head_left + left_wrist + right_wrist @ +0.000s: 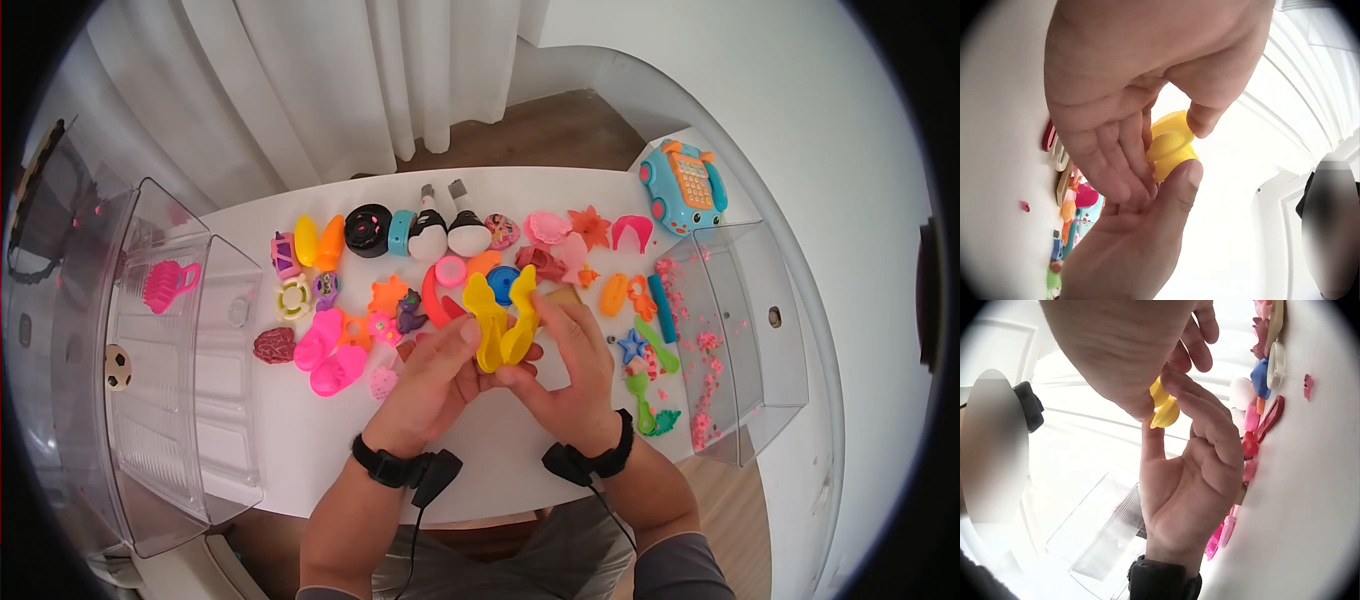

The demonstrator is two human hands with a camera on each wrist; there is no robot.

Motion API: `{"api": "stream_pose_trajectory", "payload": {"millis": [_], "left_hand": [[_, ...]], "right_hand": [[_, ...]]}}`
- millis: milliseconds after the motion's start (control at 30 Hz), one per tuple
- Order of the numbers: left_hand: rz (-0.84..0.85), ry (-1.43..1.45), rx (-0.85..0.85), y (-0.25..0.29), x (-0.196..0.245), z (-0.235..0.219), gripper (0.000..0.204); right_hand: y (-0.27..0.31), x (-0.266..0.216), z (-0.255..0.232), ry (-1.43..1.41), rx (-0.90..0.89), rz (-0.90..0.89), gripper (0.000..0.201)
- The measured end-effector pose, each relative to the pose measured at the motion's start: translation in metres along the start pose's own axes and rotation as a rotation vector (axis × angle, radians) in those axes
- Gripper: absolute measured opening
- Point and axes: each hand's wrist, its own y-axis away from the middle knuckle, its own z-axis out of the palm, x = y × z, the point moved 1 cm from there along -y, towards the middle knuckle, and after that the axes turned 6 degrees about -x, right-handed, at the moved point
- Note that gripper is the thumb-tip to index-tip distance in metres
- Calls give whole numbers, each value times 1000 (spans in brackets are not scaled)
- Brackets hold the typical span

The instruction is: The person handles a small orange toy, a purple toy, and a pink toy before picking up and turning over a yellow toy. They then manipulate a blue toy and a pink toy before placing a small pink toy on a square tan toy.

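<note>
Two hands (432, 372) (572, 378), partly curled, pinching yellow toy (491, 335)

1. A white table (470, 460) carries the toys; seen from the head, its far edge is 12 o'clock.
2. At 12, two black-and-white bulbs (447, 238) sit side by side.
3. Near 11 is a black round object (368, 230); at 10, a yellow toy (306, 241) beside an orange toy (329, 245).
4. Around 9 lie a dark red toy (274, 345) and a clear box (228, 385).
5. At 1 lies a pink shell (548, 228).
6. Near 3 are a teal stick (661, 308), a blue star (631, 346) and another clear box (752, 375).
7. Toward 4 lies a green spoon (639, 390).
</note>
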Motion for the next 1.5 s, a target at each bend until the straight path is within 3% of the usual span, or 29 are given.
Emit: {"api": "stream_pose_trajectory", "payload": {"millis": [367, 433, 833, 1033, 1500], "left_hand": [[86, -120, 208, 1, -8, -5, 42], [71, -265, 278, 0, -8, -4, 41], [-92, -263, 197, 0, 5, 2, 39], [-17, -375, 258, -3, -6, -4, 36], [-87, -498, 325, -4, -9, -1, 36]], "right_hand": [[-1, 3, 5, 35, 24, 37, 69], [1, 4, 6, 41, -19, 51, 69], [-5, -4, 5, -55, -107, -16, 76], [-9, -1, 1, 142, -220, -66, 67], [-9, 3, 3, 139, -254, -120, 68]]}}
